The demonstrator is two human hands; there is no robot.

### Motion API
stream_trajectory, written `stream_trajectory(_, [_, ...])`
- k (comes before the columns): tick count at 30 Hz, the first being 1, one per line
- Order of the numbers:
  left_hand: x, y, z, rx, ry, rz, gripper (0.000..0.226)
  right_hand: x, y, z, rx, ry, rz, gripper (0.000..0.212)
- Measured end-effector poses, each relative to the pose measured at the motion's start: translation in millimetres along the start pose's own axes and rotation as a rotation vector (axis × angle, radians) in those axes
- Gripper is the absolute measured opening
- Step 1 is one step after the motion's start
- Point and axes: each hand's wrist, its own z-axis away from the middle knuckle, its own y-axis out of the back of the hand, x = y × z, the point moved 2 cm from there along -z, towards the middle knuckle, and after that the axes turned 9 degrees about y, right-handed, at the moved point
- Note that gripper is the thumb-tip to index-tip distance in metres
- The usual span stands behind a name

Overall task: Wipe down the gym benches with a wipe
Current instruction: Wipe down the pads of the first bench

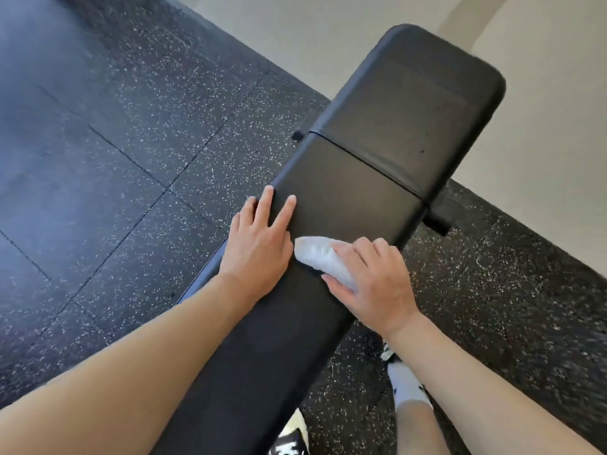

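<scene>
A black padded gym bench (345, 198) runs from the bottom middle of the head view up to the upper right, with a seam between its two pads. My left hand (259, 244) lies flat on the bench's left edge, fingers straight. My right hand (371, 284) presses a crumpled white wipe (317, 257) onto the pad just right of the left hand, with the thumb and fingers curled over the wipe. Part of the wipe is hidden under the right hand.
Dark speckled rubber floor tiles (115, 159) surround the bench. A pale wall (328, 34) rises beyond the bench's far end. The bench's frame ends (438, 220) stick out at the seam. My leg with a white sock (407, 385) and a shoe stand to the bench's right.
</scene>
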Motion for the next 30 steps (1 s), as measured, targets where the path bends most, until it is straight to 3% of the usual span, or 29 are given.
stream_trajectory(4, [12.2, 10.3, -4.6, 0.009, -0.199, -0.072, 0.062, -9.2, 5.9, 16.5, 0.009, -0.087, -0.031, 0.039])
stream_trajectory(7, [44.0, 7.2, -21.6, 0.012, -0.275, -0.045, 0.060, 8.4, 15.0, 25.8, 0.045, -0.282, -0.129, 0.043])
stream_trajectory(12, [80.3, -21.3, -28.9, 0.223, -0.134, 0.131, 0.057, 59.9, 16.3, 23.4, 0.307, -0.852, -0.343, 0.042])
stream_trajectory(21, [79.8, -35.6, -35.7, 0.298, -0.165, 0.125, 0.059, 36.3, -19.3, 11.1, 0.627, -1.271, -0.527, 0.028])
stream_trajectory(27, [79.0, -36.5, -35.9, 0.295, -0.170, 0.120, 0.060, -29.3, -27.6, 41.8, 0.627, -1.365, -0.591, 0.031])
stream_trajectory(30, [77.5, -38.0, -37.0, 0.299, -0.173, 0.116, 0.059, -27.9, -26.6, 44.4, 0.623, -1.350, -0.627, 0.035])
